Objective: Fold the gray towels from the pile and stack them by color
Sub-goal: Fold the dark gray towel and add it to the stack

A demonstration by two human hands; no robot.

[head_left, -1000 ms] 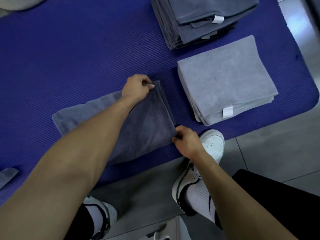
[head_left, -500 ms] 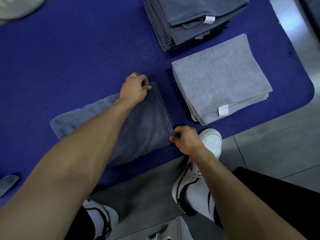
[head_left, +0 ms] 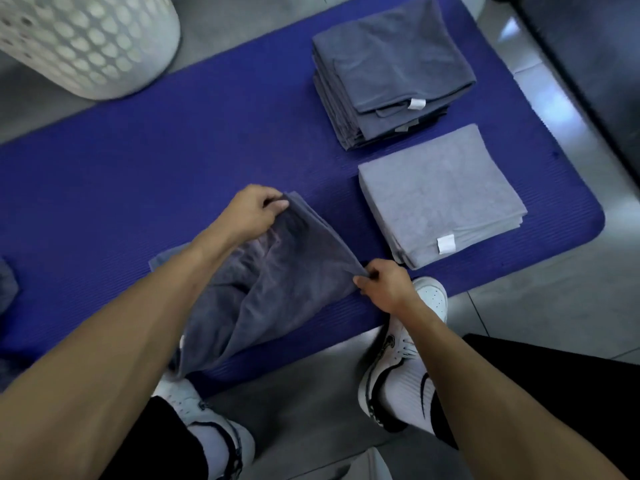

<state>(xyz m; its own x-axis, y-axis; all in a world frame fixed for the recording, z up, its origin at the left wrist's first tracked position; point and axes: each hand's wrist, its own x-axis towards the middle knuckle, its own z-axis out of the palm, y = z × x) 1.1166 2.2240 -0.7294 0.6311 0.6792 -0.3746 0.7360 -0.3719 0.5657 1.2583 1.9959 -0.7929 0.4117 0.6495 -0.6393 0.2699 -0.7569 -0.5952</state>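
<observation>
Two hands held one dark gray towel [head_left: 277, 282] by its right-hand edge; left hand [head_left: 250, 210] pinched the far corner, fingers curled round the cloth; right hand [head_left: 385, 285] pinched the near corner, thumb and fingers closed on it; that edge was lifted off the blue mat [head_left: 173, 161], the rest of the towel sagging in loose folds toward the person's feet, its far-left part lying on the mat. Step in hand, by my reading — a fold mid-way, the towel already doubled and raised for the next fold or for carrying over. Next move probably called for keeping both corners level, laying the edge flat and square, then setting the towel on the dark gray stack [head_left: 391, 71] rather than the light gray stack [head_left: 440, 195], since the shade matched the darker one; the dark stack sat farther off on the mat, the light stack just beside the right hand. Surface — a ribbed blue foam mat on a gray tiled floor [head_left: 554, 323]; white perforated laundry basket [head_left: 83, 39] at the mat's far-left edge; a scrap of gray cloth [head_left: 7, 289] at the left border, possibly the pile, too cropped to tell; white sneakers [head_left: 401, 344] at the mat's near edge.
</observation>
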